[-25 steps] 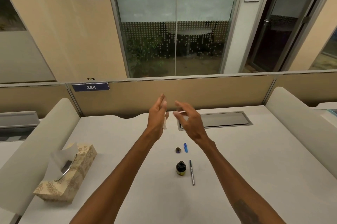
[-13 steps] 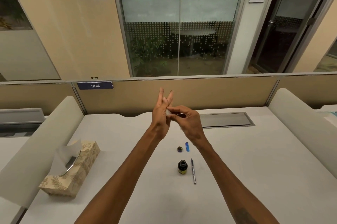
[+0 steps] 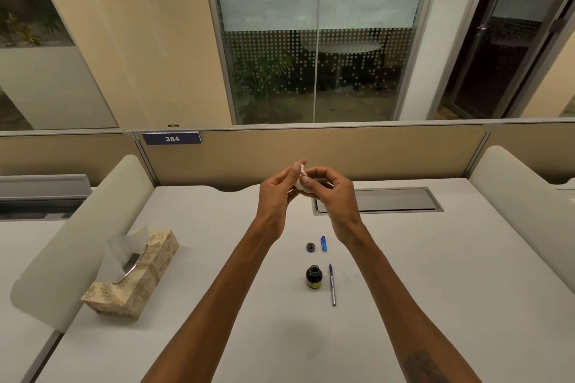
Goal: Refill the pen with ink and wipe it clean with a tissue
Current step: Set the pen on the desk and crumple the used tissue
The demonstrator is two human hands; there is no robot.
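My left hand and my right hand meet above the far middle of the white desk, both pinching a small crumpled white tissue. Whether anything is wrapped inside the tissue is hidden by my fingers. Below my hands a thin pen lies lengthwise on the desk, tip pointing away. Just left of it stands a small dark ink bottle without its lid. The round bottle lid and a blue pen cap lie side by side a little farther away.
A patterned tissue box with a tissue sticking out sits at the left of the desk. Curved white dividers flank the desk on both sides. A grey cable hatch is set in the desk's far edge, before a beige partition.
My hands were apart a second ago and have come together. The left fingers, straight half a second ago, now curl around the tissue with the right.
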